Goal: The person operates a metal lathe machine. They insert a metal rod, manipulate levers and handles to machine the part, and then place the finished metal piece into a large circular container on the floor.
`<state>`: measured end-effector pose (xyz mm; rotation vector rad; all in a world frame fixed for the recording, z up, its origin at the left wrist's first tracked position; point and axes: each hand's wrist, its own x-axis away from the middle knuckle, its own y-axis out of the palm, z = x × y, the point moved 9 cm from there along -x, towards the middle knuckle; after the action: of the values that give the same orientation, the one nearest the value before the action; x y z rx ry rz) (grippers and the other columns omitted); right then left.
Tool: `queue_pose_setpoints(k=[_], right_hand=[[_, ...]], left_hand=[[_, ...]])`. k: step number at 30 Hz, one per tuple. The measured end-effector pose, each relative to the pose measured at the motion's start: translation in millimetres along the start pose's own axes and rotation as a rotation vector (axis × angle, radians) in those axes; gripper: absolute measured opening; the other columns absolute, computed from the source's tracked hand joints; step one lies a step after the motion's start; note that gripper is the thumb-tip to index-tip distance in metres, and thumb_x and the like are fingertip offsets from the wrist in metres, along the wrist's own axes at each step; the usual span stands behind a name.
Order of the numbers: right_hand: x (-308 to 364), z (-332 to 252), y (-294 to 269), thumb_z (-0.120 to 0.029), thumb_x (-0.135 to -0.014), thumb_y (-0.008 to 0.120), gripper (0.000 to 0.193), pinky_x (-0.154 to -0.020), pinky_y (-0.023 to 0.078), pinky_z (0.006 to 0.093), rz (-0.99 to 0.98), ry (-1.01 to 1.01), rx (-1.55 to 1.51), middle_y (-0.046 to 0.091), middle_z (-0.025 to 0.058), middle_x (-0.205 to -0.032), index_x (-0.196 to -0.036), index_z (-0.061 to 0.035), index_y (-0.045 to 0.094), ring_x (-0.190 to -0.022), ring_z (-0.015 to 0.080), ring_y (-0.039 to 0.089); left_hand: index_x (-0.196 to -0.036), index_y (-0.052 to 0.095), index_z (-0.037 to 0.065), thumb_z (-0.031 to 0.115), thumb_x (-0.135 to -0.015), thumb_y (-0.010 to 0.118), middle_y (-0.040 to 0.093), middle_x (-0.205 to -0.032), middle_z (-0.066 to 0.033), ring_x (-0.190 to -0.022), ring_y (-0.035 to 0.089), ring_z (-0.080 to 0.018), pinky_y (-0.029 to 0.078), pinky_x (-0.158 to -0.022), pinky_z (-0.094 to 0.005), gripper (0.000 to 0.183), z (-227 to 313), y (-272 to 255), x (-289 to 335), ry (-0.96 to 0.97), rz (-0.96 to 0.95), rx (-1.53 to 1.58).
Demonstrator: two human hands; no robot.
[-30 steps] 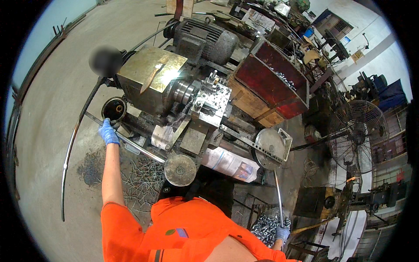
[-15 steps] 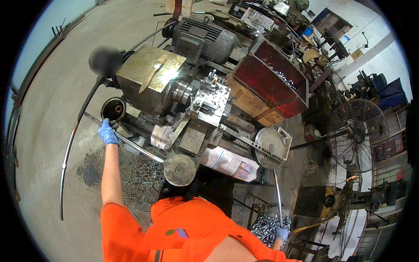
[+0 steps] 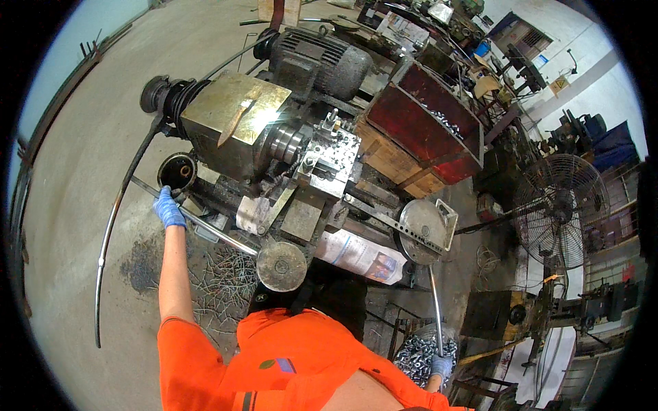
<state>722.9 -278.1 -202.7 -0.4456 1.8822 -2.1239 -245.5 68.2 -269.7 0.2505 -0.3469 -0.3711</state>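
Note:
My left hand [image 3: 169, 208], in a blue glove, is closed round a long metal lever bar [image 3: 223, 237] that runs to a round steel disc [image 3: 282, 266] at the front of a small lathe-like machine. Just beyond its fingers is a dark round cup [image 3: 177, 171] with a brass-coloured piece inside. My right hand [image 3: 441, 367], also blue-gloved, grips the lower end of a shiny metal rod [image 3: 436, 301], which rises to a larger round plate [image 3: 421, 231]. Between the hands lie the machine's chuck [image 3: 285, 143] and its bright tool slide [image 3: 331, 162], scattered with chips.
A red metal bin [image 3: 425, 122] with small metal parts stands on a wooden box behind the slide. Metal pieces fill a basket [image 3: 417, 353] beside my right hand. A motor [image 3: 321, 63] sits at the back, a caged fan [image 3: 561, 209] at right. Thin scrap [image 3: 223, 284] litters the floor.

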Motion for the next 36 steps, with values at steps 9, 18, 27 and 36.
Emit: queue_pose_setpoints(k=[9, 18, 27, 36], right_hand=[[13.5, -6.8, -15.1, -0.033, -0.059, 0.069, 0.043, -0.077, 0.048, 0.0392, -0.002, 0.072, -0.031, 0.063, 0.0220, -0.088, -0.089, -0.0026, 0.065, -0.084, 0.0353, 0.061], [2.2, 4.1, 4.1, -0.025, -0.063, 0.063, 0.035, -0.077, 0.048, 0.0392, -0.055, 0.054, -0.074, 0.062, 0.0251, -0.087, -0.087, -0.0001, 0.066, -0.084, 0.0365, 0.061], [12.3, 1.1, -7.7, -0.028, -0.060, 0.064, 0.037, -0.078, 0.047, 0.0404, 0.031, 0.035, -0.078, 0.062, 0.0253, -0.086, -0.084, 0.0009, 0.066, -0.085, 0.0372, 0.061], [11.7, 4.4, -1.3, -0.027, -0.055, 0.070, 0.036, -0.071, 0.049, 0.0407, 0.033, 0.042, -0.086, 0.064, 0.0224, -0.081, -0.078, -0.0002, 0.065, -0.078, 0.0365, 0.062]], left_hand=[[-0.083, 0.059, -0.001, 0.014, -0.082, 0.056, 0.063, -0.067, -0.0137, -0.046, 0.059, -0.0205, 0.052, -0.044, -0.0300, 0.016, 0.2, 2.1, 1.9, -0.010, 0.004, -0.028], [-0.081, 0.059, -0.001, 0.015, -0.082, 0.057, 0.062, -0.066, -0.0130, -0.045, 0.058, -0.0202, 0.051, -0.043, -0.0294, 0.016, -1.7, 1.2, -0.2, -0.005, -0.007, -0.010], [-0.082, 0.058, -0.001, 0.014, -0.081, 0.056, 0.062, -0.066, -0.0137, -0.044, 0.057, -0.0206, 0.049, -0.041, -0.0292, 0.015, -1.3, 2.6, -1.4, -0.003, 0.003, -0.014], [-0.084, 0.057, -0.002, 0.016, -0.082, 0.057, 0.064, -0.065, -0.0127, -0.044, 0.058, -0.0181, 0.045, -0.039, -0.0266, 0.018, 0.0, 2.1, -0.5, -0.003, 0.006, -0.050]])
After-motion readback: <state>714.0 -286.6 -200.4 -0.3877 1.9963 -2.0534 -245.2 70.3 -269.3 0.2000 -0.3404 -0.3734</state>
